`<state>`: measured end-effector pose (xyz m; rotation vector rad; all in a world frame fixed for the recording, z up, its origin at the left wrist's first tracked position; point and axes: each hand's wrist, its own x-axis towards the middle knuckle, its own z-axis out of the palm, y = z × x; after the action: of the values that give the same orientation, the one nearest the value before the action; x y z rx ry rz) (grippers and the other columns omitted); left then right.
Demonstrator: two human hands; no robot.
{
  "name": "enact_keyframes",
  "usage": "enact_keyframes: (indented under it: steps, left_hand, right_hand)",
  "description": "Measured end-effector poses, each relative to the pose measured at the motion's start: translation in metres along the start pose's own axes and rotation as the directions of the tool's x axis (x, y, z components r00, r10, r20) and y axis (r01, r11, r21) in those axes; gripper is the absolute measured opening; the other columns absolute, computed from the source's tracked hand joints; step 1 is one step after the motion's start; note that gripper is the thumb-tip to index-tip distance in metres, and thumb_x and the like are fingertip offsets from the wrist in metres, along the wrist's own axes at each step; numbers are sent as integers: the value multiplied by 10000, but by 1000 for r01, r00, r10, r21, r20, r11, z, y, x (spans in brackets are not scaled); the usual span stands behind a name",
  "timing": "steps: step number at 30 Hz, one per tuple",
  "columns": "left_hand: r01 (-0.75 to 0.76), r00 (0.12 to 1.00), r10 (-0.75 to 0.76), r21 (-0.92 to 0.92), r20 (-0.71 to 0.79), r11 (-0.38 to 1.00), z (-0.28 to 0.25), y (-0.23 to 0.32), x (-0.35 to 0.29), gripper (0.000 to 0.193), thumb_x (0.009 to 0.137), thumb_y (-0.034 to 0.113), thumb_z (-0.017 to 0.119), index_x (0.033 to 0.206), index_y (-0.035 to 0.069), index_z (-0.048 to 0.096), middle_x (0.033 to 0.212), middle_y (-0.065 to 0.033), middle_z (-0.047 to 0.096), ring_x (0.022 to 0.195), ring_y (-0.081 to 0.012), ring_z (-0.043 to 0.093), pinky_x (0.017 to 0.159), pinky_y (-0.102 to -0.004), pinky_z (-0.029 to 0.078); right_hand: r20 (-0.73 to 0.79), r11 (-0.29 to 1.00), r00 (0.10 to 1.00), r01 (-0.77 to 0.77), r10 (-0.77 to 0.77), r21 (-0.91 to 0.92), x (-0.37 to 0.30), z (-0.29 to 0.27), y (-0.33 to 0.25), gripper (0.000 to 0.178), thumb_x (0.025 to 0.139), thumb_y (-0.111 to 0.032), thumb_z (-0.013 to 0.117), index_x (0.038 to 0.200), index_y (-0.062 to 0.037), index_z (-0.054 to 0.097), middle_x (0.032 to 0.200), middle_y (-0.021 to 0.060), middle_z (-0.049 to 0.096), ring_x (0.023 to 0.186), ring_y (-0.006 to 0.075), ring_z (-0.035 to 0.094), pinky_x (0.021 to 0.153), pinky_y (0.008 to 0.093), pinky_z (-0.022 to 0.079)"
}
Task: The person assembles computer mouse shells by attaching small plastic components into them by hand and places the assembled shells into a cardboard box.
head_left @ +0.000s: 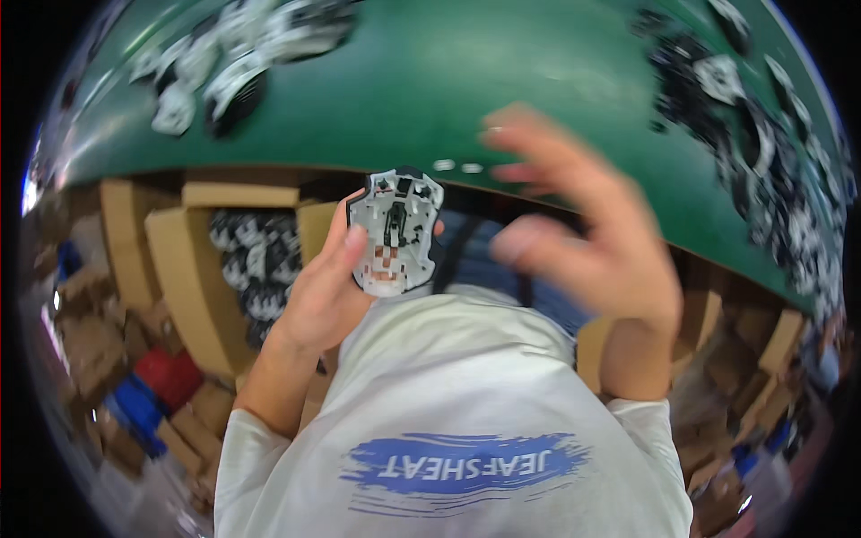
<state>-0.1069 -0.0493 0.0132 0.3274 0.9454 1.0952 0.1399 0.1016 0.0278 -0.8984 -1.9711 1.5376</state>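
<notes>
My left hand (325,291) grips a computer mouse shell (381,260), white inside with a black rim and black parts along its middle. The hollow inner side faces up, and my thumb presses on its left edge. To the right, my right hand (596,238) hangs in the air, blurred by motion. Its fingers and thumb are spread apart with nothing visible between them. Two small white pieces (472,168) lie on the near edge of the green table (421,99), between the shell and my right fingertips.
White and black plastic parts (242,63) are heaped at the table's far left. A long pile of black and white parts (735,125) runs down the right side. An open cardboard box (193,287) at my left holds more parts. Further boxes (780,341) stand at right.
</notes>
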Motion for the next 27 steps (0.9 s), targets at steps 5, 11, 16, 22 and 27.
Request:
enact_keyframes:
  steps: [5, 11, 16, 22, 27]
  left_hand:
    - [-234, 922, 215, -23, -324, 972, -112, 14, -66, 583, 1201, 446, 305, 1584, 38, 468, 1562, -149, 583, 1381, -310, 610, 1163, -459, 483]
    - [150, 463, 344, 455, -817, 878, -238, -32, -183, 590, 1055, 254, 735, 1510, 69, 408, 1380, -108, 598, 1253, -198, 592, 1111, -373, 472]
    - [543, 448, 492, 664, -747, 514, -268, -103, -183, 768, 844, 368, 930, 1372, 12, 500, 1285, -192, 579, 1203, -310, 589, 1063, -413, 486]
    - [619, 408, 559, 669, -722, 412, -260, -128, -123, 880, 828, 469, 918, 1422, -13, 484, 1316, -245, 545, 1254, -389, 539, 1112, -454, 447]
    - [393, 211, 788, 789, -578, 473, -272, -76, -92, 610, 999, 347, 795, 1414, -22, 543, 1304, -163, 580, 1155, -260, 573, 1050, -391, 476]
  right_hand:
    - [-616, 831, 769, -225, -169, -509, -13, -109, 69, 382, 1074, -258, 729, 1411, -78, 714, 1084, 24, 742, 898, 75, 630, 842, 245, 514]
    - [-517, 575, 841, -347, -159, -741, -1, -112, 94, 354, 1081, -340, 705, 1324, -85, 747, 1003, 12, 706, 826, 98, 594, 778, 279, 508]
    - [-518, 628, 855, -399, -7, -668, -6, -114, 91, 362, 1085, -291, 702, 1385, -89, 713, 1015, 17, 690, 871, 97, 606, 812, 268, 508]
    - [-481, 836, 872, -327, 88, -440, -20, -122, 95, 302, 1066, -216, 733, 1312, -42, 714, 1042, -8, 681, 847, 71, 571, 788, 246, 484]
    - [-475, 833, 874, -340, 107, -437, -36, -118, 82, 196, 1023, -103, 750, 1194, -18, 704, 1034, -24, 674, 823, 68, 543, 759, 228, 456]
